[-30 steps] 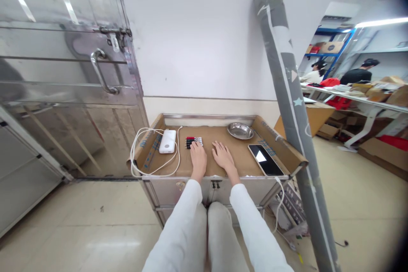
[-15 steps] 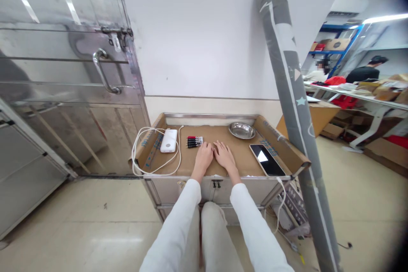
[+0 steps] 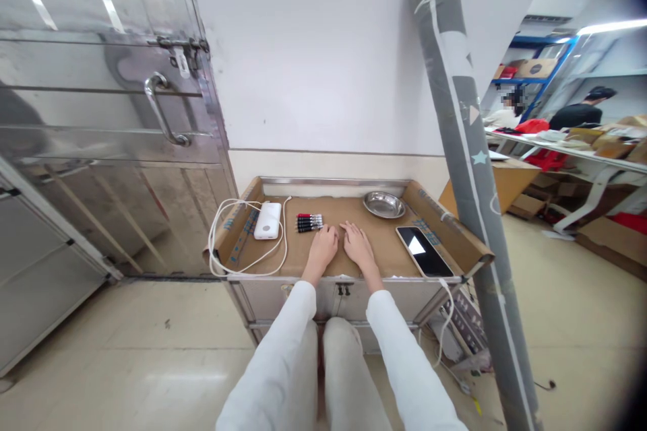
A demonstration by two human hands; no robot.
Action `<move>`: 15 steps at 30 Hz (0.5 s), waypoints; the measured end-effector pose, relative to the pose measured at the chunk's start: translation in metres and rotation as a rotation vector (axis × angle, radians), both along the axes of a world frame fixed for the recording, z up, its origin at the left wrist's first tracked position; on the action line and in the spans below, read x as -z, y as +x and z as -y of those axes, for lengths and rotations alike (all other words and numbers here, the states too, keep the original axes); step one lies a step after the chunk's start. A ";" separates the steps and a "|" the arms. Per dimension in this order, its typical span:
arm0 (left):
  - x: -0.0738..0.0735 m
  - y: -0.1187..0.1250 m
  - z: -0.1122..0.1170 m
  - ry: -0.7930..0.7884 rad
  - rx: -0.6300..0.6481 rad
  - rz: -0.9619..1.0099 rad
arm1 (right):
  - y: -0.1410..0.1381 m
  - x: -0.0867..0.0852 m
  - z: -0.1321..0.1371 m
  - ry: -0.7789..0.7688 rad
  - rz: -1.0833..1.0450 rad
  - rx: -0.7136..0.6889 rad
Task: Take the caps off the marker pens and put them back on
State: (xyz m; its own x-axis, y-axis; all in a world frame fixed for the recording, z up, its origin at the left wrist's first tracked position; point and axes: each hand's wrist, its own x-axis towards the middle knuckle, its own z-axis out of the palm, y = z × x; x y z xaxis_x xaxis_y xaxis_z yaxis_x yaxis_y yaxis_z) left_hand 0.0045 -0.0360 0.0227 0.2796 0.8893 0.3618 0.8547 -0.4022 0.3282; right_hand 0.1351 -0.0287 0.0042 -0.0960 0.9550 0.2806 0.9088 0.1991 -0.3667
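My left hand point(image 3: 323, 247) and my right hand point(image 3: 358, 244) lie flat side by side on the cardboard-lined top of a small metal cart point(image 3: 348, 281), fingers stretched out and holding nothing. Just beyond my left hand lies a row of several pens point(image 3: 309, 223) with red and black caps. A white power bank point(image 3: 267, 221) with a looped white cable point(image 3: 218, 242) sits to the left. A round steel dish point(image 3: 384, 205) stands at the back right, and a dark phone point(image 3: 424, 251) lies at the right edge.
A tall rolled grey mat point(image 3: 462, 128) leans against the wall right of the cart. A steel door with a handle point(image 3: 160, 111) fills the left. Two people sit at a cluttered table point(image 3: 566, 148) far right, with boxes on the floor.
My left hand slid right, away from the pens, and now rests close beside my right hand. The view shifted slightly.
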 end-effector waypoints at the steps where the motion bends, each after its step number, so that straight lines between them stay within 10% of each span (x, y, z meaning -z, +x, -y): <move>1: 0.001 0.000 0.000 -0.002 0.006 -0.001 | 0.000 0.000 0.000 -0.002 -0.002 -0.002; 15: 0.000 -0.001 0.002 0.172 -0.591 -0.040 | 0.001 0.001 0.003 0.034 -0.023 0.006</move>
State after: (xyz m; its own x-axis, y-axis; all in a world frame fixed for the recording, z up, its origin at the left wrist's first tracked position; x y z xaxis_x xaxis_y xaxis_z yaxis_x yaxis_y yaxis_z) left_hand 0.0031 -0.0379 0.0228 -0.2267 0.8275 0.5136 0.9595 0.0993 0.2636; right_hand 0.1356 -0.0317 0.0030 -0.0838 0.9453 0.3151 0.9012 0.2068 -0.3808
